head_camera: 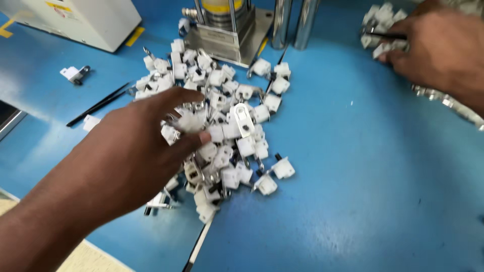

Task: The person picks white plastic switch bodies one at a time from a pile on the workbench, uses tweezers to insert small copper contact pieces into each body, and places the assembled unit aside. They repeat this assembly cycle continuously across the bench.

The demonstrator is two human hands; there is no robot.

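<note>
While the left hand (126, 156) reaches over the heap of small white plastic clips with metal tabs (227, 116), its fingers pinch one blurred white clip (190, 122) at the heap's near-left side. Right of the heap the blue surface (363, 181) lies open. Beyond the heap stands a metal press base (232, 38); far right of it, the right hand (438, 50) grips a thin dark tool (385, 35) over a smaller clip cluster (383, 15).

On the blue table (363, 191) we see a metal press (229, 27), a white machine housing (75, 20), black tweezers (98, 105) and two chrome posts (295, 22).
</note>
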